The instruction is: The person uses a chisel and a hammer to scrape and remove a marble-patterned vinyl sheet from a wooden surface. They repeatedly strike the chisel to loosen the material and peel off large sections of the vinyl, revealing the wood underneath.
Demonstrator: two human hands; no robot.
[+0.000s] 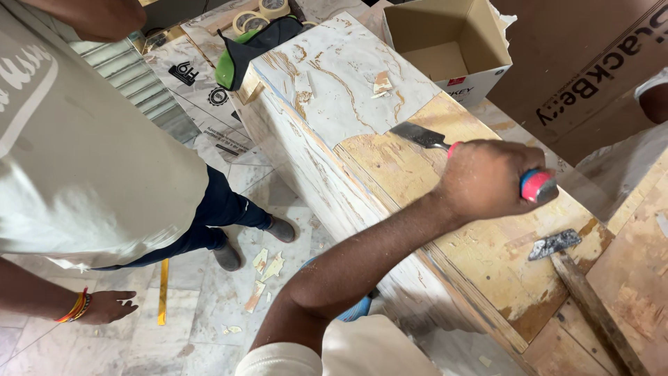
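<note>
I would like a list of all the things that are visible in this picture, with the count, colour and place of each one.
chisel: one, steel blade, red and blue handle, in the right hand on the board
laminate sheet: one, white marbled, partly stripped from the board
wooden board: one, tan, centre right
hammer: one, grey head, wooden handle, lower right
cardboard box: one, open, top right
tape rolls: several, beige, top
laminate scraps: several, pale, on the floor
co-worker: one, white shirt, left
right hand: one, gripping the chisel
left hand: not in view
</note>
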